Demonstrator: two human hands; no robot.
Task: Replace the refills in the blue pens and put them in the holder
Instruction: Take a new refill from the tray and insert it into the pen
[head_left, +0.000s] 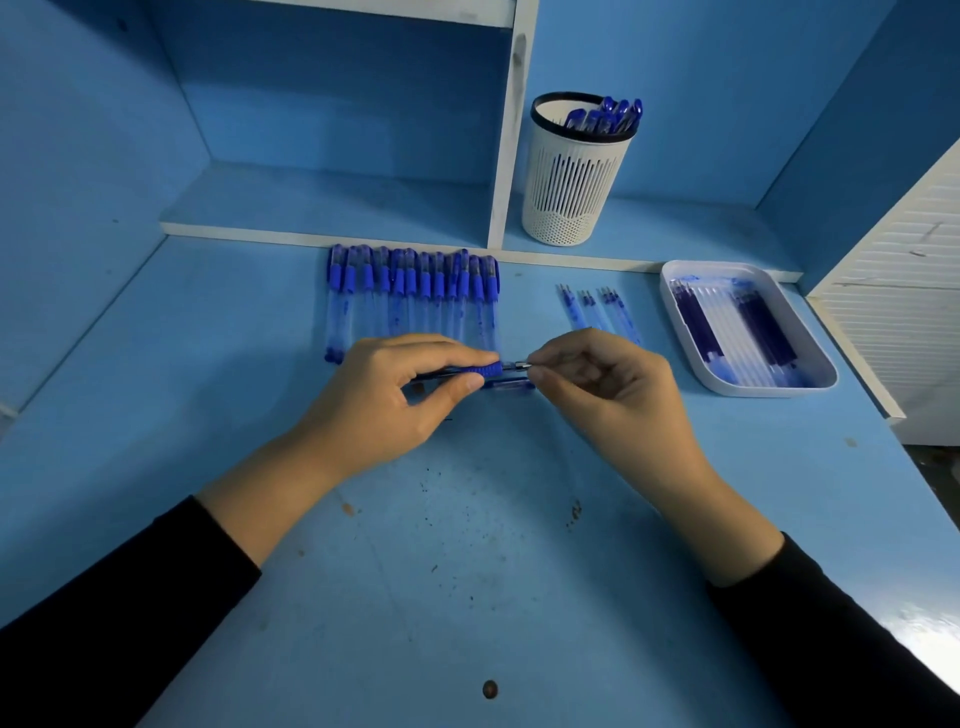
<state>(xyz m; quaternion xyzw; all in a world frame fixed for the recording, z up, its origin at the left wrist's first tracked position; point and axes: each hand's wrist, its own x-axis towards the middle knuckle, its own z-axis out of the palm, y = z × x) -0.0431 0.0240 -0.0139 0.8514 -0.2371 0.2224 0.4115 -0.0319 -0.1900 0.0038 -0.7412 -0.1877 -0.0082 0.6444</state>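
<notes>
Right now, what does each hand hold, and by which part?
The left hand holds a blue pen by its ribbed blue front section; the right hand pinches its metal tip.

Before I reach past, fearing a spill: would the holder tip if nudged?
Probably light: the holder is slotted plastic. Tall, narrow, pens bunched at one side, so a high nudge might tip it. Round, so it would likely roll.

Two hands (384, 400) (613, 384), one holder (574, 192), one tray (748, 391)
</notes>
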